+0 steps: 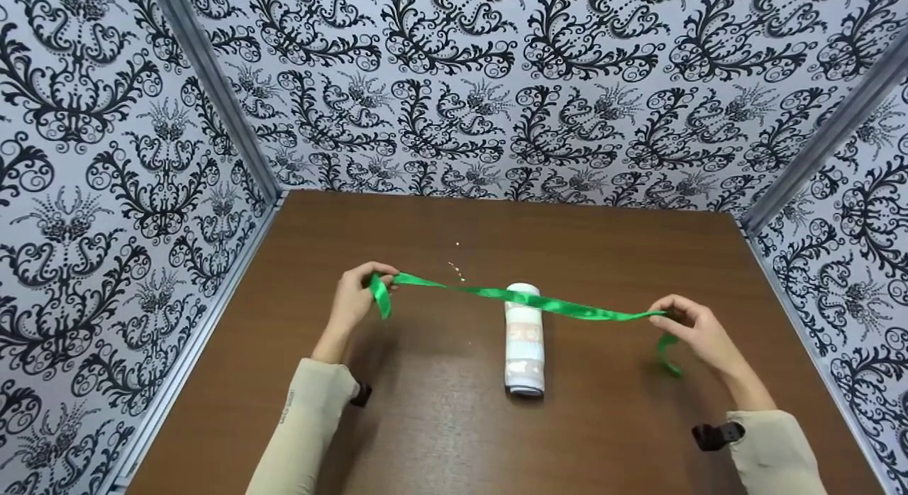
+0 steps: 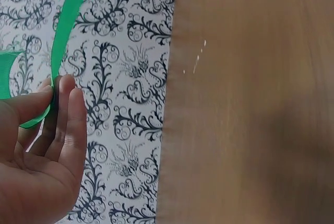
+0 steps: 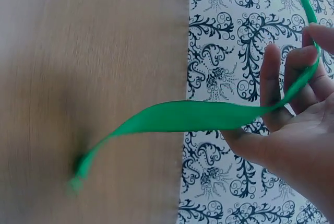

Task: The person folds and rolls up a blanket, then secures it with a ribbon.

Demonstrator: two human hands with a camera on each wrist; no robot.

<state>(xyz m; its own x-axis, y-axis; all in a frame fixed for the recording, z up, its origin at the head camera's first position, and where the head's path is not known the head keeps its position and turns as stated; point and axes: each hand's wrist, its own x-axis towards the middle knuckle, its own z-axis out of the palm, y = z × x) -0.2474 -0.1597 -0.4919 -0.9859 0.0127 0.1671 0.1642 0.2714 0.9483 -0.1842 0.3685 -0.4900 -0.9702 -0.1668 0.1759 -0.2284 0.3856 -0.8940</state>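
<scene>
A shiny green ribbon stretches between both hands above the table, slightly twisted along its length. Near one end, my left hand pinches it between thumb and fingers, and a short tail hangs beside the palm. My right hand pinches the ribbon toward its other end; a curling loose tail drops from there in the right wrist view. Below the ribbon lies a rolled cloth, white with pale patterned bands, its far part crossed by the ribbon in the head view.
The brown wooden table is bounded by walls with a black-and-white scroll pattern and grey metal corner posts. A few small white marks show on the tabletop left of the roll. Dark wrist straps sit at both sleeves.
</scene>
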